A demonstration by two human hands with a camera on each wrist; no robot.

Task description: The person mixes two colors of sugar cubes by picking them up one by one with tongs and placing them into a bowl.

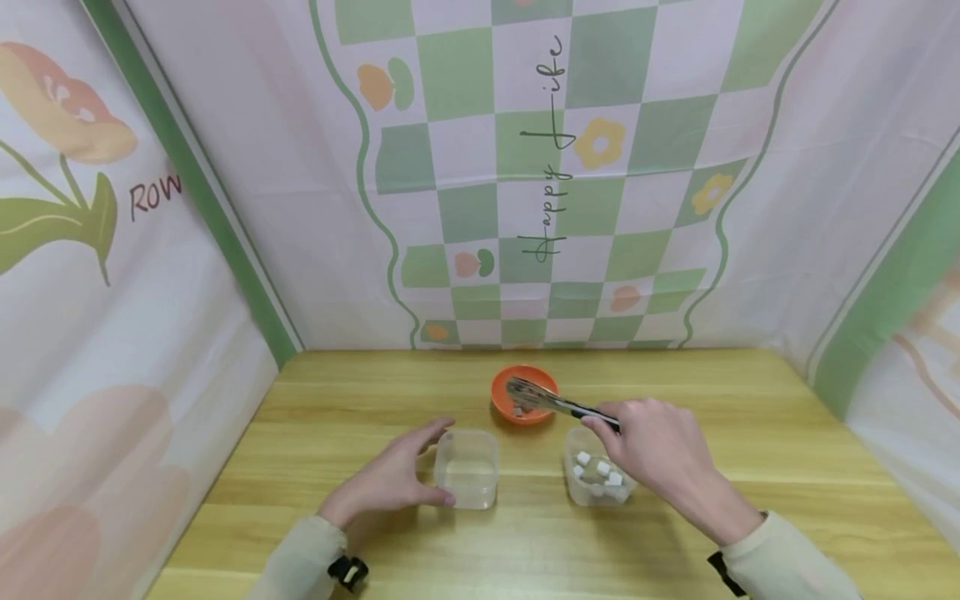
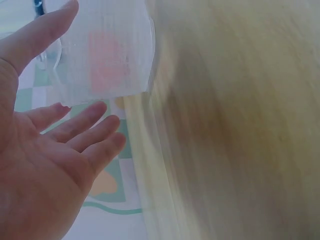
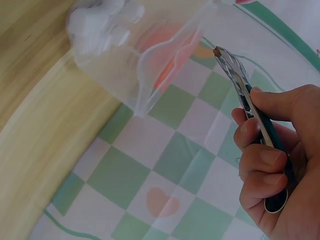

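Note:
My right hand [image 1: 663, 442] grips metal tongs [image 1: 551, 400] with dark handles, their tips over the orange bowl [image 1: 498, 408]. In the right wrist view the tongs' [image 3: 231, 70] arms lie close together, with a small brown bit [image 3: 216, 51] at the tips. Small brownish pieces [image 1: 517, 411] lie in the bowl. My left hand [image 1: 393, 471] is spread beside a clear plastic container [image 1: 468, 469], thumb and fingertips near its left corners. In the left wrist view its fingers are loosely extended, next to the container [image 2: 107, 55], whose inside shows nothing.
Below my right hand stands a second clear container [image 1: 576, 492] with several white cubes [image 1: 603, 468] in it. The wooden table [image 1: 360, 379] meets a hanging printed cloth [image 1: 465, 150] at its back edge. More cloth [image 1: 187, 333] hangs along the left side.

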